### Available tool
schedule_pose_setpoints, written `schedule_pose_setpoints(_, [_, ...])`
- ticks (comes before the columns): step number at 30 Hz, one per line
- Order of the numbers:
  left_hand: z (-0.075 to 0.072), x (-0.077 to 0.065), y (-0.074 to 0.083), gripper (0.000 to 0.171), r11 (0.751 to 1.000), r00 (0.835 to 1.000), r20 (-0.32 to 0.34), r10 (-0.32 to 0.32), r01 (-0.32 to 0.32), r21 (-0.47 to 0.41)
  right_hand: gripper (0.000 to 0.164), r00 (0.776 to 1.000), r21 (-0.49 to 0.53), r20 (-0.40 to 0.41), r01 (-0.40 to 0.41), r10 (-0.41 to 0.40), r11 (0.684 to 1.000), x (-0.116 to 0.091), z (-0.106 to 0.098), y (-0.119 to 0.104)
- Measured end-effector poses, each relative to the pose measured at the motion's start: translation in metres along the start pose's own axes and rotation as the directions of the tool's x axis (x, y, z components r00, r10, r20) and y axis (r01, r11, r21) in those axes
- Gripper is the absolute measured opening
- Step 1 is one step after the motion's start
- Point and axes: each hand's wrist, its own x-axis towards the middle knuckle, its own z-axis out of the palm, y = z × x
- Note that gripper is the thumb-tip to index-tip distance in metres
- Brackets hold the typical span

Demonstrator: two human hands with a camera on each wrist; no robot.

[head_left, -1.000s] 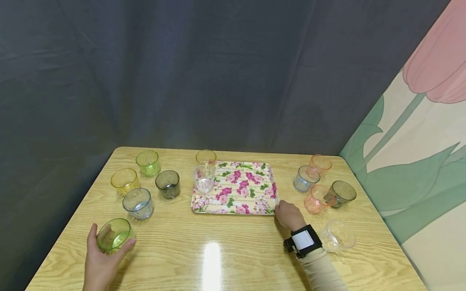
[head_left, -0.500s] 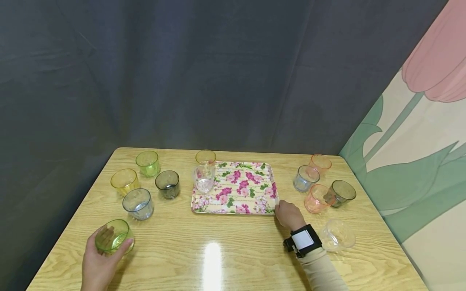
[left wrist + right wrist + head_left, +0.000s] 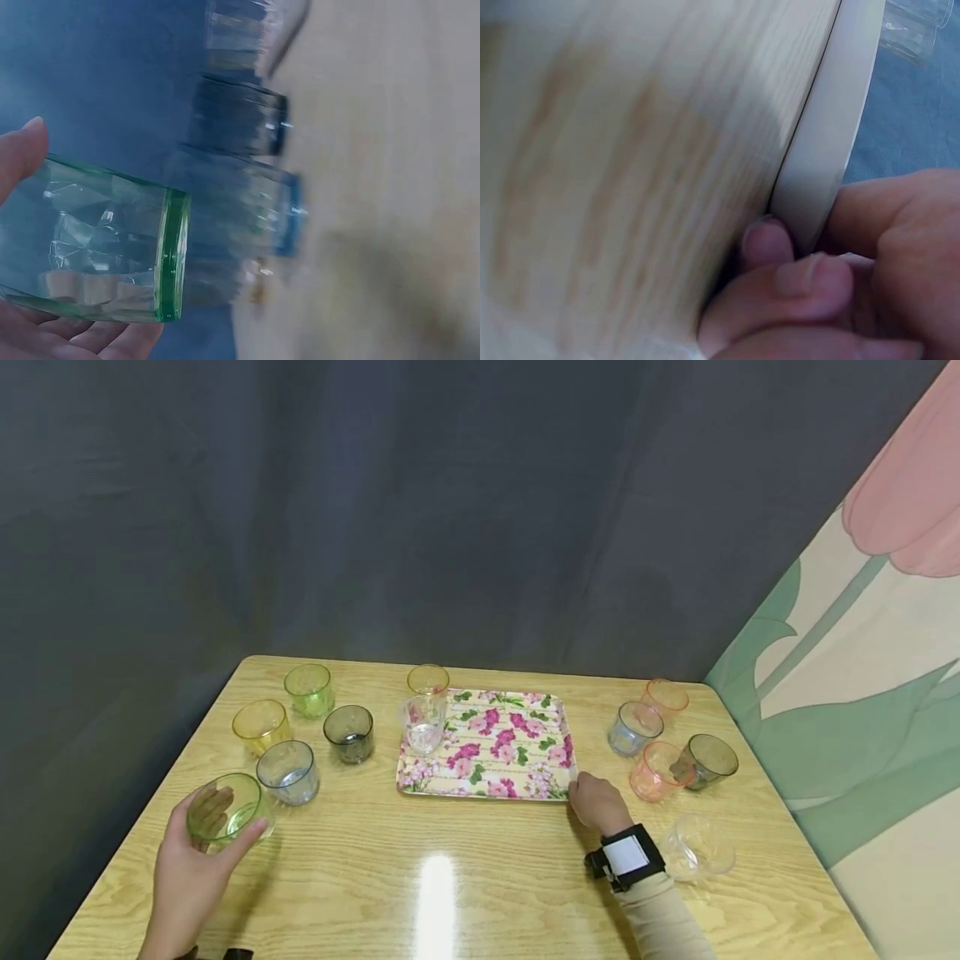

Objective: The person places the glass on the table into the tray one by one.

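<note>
My left hand (image 3: 183,881) holds a light green glass (image 3: 238,814) between thumb and fingers, over the table's left side. In the left wrist view, the glass (image 3: 105,240) is raised off the table, its thick base facing the tabletop. My right hand (image 3: 600,806) grips the near right corner of a flowered tray (image 3: 517,768). Seen from the right wrist, thumb and curled fingers hold the tray's white rim (image 3: 825,127), close against the wood. A clear glass (image 3: 424,731) stands at the tray's left edge, with a yellow-rimmed glass (image 3: 429,679) behind it.
On the left stand a blue glass (image 3: 289,772), a dark grey glass (image 3: 350,735), a yellow glass (image 3: 262,727) and another green glass (image 3: 310,692). Right of the tray are a blue glass (image 3: 634,728), two pink ones, a smoky glass (image 3: 711,762) and a clear glass (image 3: 697,847).
My left hand has closed its fingers round the green glass and lifted it off the table, slightly leftward. The right hand stays on the tray corner. The head view has shifted slightly.
</note>
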Motion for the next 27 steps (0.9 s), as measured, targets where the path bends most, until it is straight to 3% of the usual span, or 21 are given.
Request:
schedule_pose_setpoints(6, [0.006, 0.003, 0.026, 0.082, 0.991, 0.992, 0.01, 0.129, -0.129, -0.025, 0.033, 1.0, 0.0, 0.011, 0.001, -0.001, 1.0, 0.0, -0.001, 0.001])
schedule_pose_setpoints(13, [0.026, 0.007, 0.058, 0.087, 0.97, 0.966, 0.098, 0.238, -0.231, -0.071, 0.033, 1.0, 0.003, 0.002, 0.009, -0.009, 1.0, 0.001, -0.001, 0.001])
schedule_pose_setpoints(20, [0.068, 0.016, 0.079, 0.086, 0.931, 0.919, 0.203, 0.338, -0.294, -0.217, 0.033, 1.0, 0.019, 0.016, -0.004, 0.003, 1.0, 0.0, 0.001, 0.003])
schedule_pose_setpoints(27, [0.114, 0.022, 0.085, 0.089, 0.941, 0.885, 0.341, 0.317, -0.25, -0.227, 0.034, 0.999, 0.019, 0.032, -0.005, 0.004, 1.0, 0.002, 0.0, 0.003])
